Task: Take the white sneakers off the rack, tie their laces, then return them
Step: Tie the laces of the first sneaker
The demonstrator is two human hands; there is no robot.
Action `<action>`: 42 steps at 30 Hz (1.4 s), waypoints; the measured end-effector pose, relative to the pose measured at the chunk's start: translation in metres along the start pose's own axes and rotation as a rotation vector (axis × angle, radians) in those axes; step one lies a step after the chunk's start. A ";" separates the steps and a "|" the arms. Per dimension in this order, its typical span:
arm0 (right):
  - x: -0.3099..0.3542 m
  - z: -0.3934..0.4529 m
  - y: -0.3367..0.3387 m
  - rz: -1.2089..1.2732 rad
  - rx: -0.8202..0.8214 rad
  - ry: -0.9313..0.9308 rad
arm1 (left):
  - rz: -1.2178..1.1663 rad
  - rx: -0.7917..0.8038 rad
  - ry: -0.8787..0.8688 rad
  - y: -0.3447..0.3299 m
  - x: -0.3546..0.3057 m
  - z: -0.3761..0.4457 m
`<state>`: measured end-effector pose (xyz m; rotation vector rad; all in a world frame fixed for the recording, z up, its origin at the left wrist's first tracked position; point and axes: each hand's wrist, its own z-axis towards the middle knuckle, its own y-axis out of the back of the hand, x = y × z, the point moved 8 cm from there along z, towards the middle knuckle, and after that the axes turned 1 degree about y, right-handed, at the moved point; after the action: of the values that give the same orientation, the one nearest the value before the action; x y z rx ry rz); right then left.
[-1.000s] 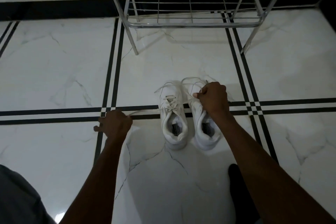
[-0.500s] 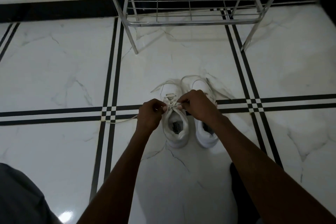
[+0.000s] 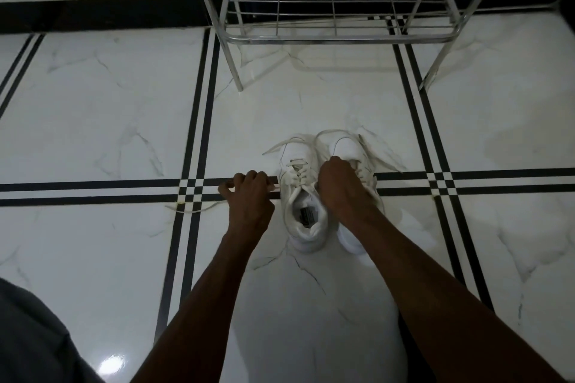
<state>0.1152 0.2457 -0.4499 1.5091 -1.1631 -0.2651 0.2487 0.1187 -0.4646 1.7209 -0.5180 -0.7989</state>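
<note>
Two white sneakers stand side by side on the floor, toes pointing away from me. The left sneaker shows its open top and crossed laces. My left hand is just left of it, fingers closed on a lace end that trails left over the floor. My right hand covers the middle of the right sneaker and pinches the left sneaker's other lace. The right sneaker's loose laces lie spread on the floor to its right.
A chrome shoe rack stands just beyond the sneakers, its low wire shelf bare. The floor is white marble tile with black double stripes. A black skirting runs along the wall behind. Dark clothing shows at the bottom left.
My hands met over the left sneaker's laces half a second ago. They have drawn apart since, the left hand pulling its lace out to the left, the right shifting right.
</note>
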 end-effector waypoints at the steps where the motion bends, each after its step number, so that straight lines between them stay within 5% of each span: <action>1: 0.000 0.003 -0.001 0.048 0.015 0.014 | -0.075 0.005 0.011 0.002 -0.002 0.000; 5: 0.005 0.009 0.006 0.207 0.016 0.160 | -0.382 0.086 -0.005 0.003 -0.013 0.000; 8: 0.008 0.001 0.014 0.228 -0.016 0.242 | -0.361 0.058 -0.018 0.007 -0.018 0.001; 13: 0.000 0.004 0.011 0.223 -0.092 0.230 | -0.252 -0.040 -0.022 0.010 -0.013 0.002; 20: -0.002 0.004 0.006 0.159 -0.168 0.106 | -0.644 -0.088 0.117 -0.003 -0.010 -0.003; 33: -0.013 0.006 -0.012 -0.032 -0.234 0.004 | -0.745 -0.088 0.179 0.002 -0.001 -0.014; 42: -0.012 0.009 0.004 0.153 -0.010 0.062 | -0.764 0.071 0.130 0.000 0.005 0.002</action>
<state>0.1007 0.2500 -0.4541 1.4016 -1.2190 -0.1198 0.2507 0.1139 -0.4663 2.0369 0.2350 -1.1918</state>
